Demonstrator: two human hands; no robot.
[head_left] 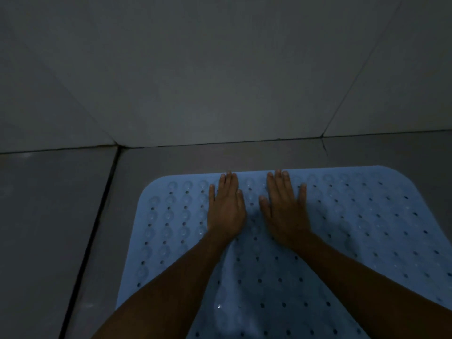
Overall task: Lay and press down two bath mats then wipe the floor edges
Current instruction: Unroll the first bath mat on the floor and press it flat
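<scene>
A light blue rubber bath mat (pixel 367 228) with rows of small holes and round suction bumps lies flat on the grey tiled floor. Its far edge runs close to the wall. My left hand (pixel 226 206) rests palm down on the mat near that far edge, fingers spread and pointing at the wall. My right hand (pixel 283 206) lies flat beside it in the same way, a small gap between the two. Neither hand holds anything. Only one mat is in view.
A grey tiled wall (pixel 220 69) rises just beyond the mat, meeting the floor along a dark grout line (pixel 220 143). A dark floor joint (pixel 97 216) runs left of the mat. Bare floor tile (pixel 49 228) lies further left. The light is dim.
</scene>
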